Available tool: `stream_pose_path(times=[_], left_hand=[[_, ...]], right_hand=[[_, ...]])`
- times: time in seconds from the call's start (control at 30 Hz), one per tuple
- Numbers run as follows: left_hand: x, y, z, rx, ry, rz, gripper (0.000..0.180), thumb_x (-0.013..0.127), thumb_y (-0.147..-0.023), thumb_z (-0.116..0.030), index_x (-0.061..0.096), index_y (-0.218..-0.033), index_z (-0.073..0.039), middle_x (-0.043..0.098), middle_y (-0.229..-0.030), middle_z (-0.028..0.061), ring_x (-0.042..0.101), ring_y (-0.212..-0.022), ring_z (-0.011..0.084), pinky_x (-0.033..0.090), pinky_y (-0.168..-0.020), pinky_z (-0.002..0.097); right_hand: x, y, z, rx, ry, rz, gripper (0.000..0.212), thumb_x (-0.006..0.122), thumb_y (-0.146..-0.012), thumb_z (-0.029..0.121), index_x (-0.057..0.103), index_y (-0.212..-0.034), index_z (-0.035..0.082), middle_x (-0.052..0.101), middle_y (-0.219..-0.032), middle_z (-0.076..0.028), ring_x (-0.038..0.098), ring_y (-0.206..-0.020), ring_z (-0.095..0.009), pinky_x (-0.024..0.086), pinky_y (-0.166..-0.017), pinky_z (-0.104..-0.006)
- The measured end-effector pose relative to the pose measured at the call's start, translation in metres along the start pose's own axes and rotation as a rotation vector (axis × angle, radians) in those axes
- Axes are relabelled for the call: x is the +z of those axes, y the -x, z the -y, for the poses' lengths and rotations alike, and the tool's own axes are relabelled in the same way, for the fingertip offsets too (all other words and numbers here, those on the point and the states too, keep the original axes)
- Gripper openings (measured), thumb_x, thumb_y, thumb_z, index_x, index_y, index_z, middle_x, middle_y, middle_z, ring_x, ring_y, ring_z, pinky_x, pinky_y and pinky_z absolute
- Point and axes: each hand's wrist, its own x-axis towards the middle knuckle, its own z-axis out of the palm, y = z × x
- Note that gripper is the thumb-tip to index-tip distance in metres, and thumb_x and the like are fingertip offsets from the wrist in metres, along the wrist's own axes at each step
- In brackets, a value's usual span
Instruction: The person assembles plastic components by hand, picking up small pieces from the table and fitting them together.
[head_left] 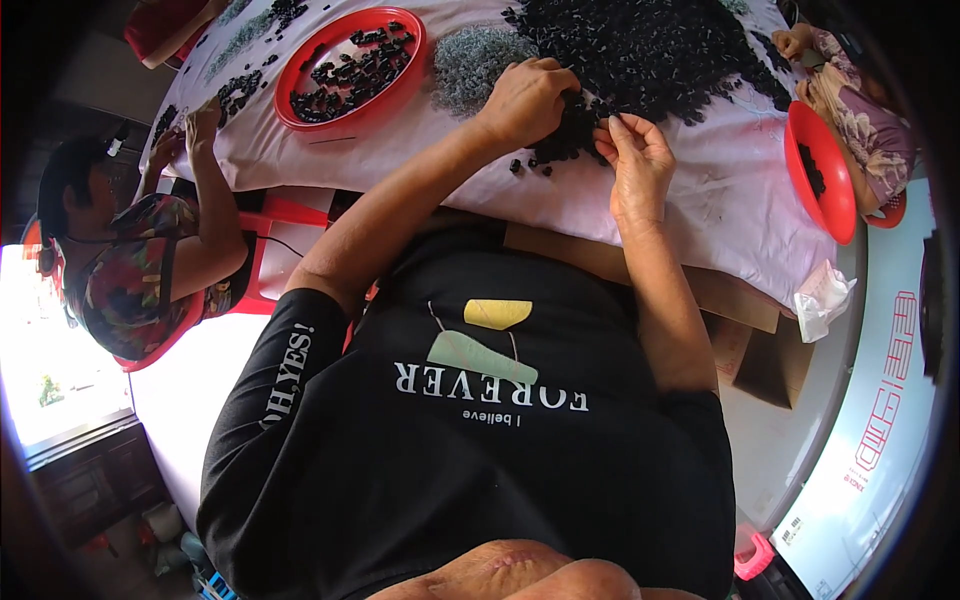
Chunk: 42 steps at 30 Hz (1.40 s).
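A large heap of small black parts spreads over the cloth-covered table before me. My left hand is at the heap's near left edge, fingers curled down and closed; whatever they hold is hidden behind them. To its right, my right hand pinches thumb and forefinger together at the heap's near edge. Something tiny and dark shows at those fingertips, too small to name. Beside my left hand lies a pile of small grey metal-looking pieces. A few loose black parts sit on the cloth just below the hands.
A round red tray with black parts stands at the left, a red basin at the right edge. A person sits at the left, hands at the table; another person's patterned sleeve is at the right. Crumpled white plastic hangs at the near right corner.
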Motion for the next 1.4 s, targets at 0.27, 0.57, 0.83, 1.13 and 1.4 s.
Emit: stream_pose_path(times=[0.27,0.57,0.83,1.13,1.4], left_hand=[[0.017,-0.027,0.007,0.058,-0.245,0.168,0.023,0.059,-0.07,-0.005,0.07,-0.088,-0.015,0.063,-0.094,0.0036,0.058,-0.096,0.0238,0.043,-0.083,0.0394],[0.01,-0.045,-0.003,0.022,-0.338,0.484,0.02,0.062,-0.07,-0.011,0.071,-0.086,-0.018,0.063,-0.094,0.0043,0.059,-0.098,0.0254,0.04,-0.084,0.0429],[0.015,-0.035,-0.001,0.065,-0.369,0.363,0.017,0.062,-0.07,-0.01,0.066,-0.086,-0.013,0.064,-0.091,0.0045,0.06,-0.096,0.0242,0.04,-0.084,0.0426],[-0.029,0.013,0.007,-0.047,0.218,0.28,0.029,0.047,-0.067,0.008,0.059,-0.092,-0.001,0.065,-0.085,0.0141,0.065,-0.083,0.0301,0.051,-0.072,0.036],[-0.071,0.068,0.003,-0.209,0.244,0.35,0.024,0.052,-0.066,0.003,0.065,-0.085,-0.002,0.065,-0.085,0.0145,0.064,-0.078,0.0322,0.051,-0.071,0.0375]], right_hand=[[0.002,-0.001,-0.002,-0.003,-0.014,-0.018,0.007,0.061,-0.087,0.001,0.059,-0.094,0.0,0.063,-0.084,-0.007,0.064,-0.073,-0.014,0.055,-0.065,-0.0252],[0.003,-0.001,-0.005,-0.008,0.017,0.004,0.008,0.058,-0.089,0.001,0.059,-0.097,-0.001,0.065,-0.086,-0.009,0.064,-0.073,-0.014,0.055,-0.066,-0.0251],[0.002,0.0,-0.006,-0.01,0.001,0.002,0.009,0.059,-0.089,0.002,0.059,-0.097,0.0,0.065,-0.085,-0.008,0.064,-0.073,-0.014,0.055,-0.067,-0.0249],[0.004,0.004,-0.003,0.02,-0.045,0.055,0.009,0.06,-0.089,0.004,0.059,-0.097,0.0,0.065,-0.087,-0.008,0.064,-0.072,-0.013,0.054,-0.066,-0.0247],[0.007,0.012,-0.006,0.028,-0.029,0.154,0.008,0.059,-0.089,0.004,0.059,-0.095,0.0,0.065,-0.087,-0.008,0.063,-0.072,-0.012,0.054,-0.064,-0.0239]])
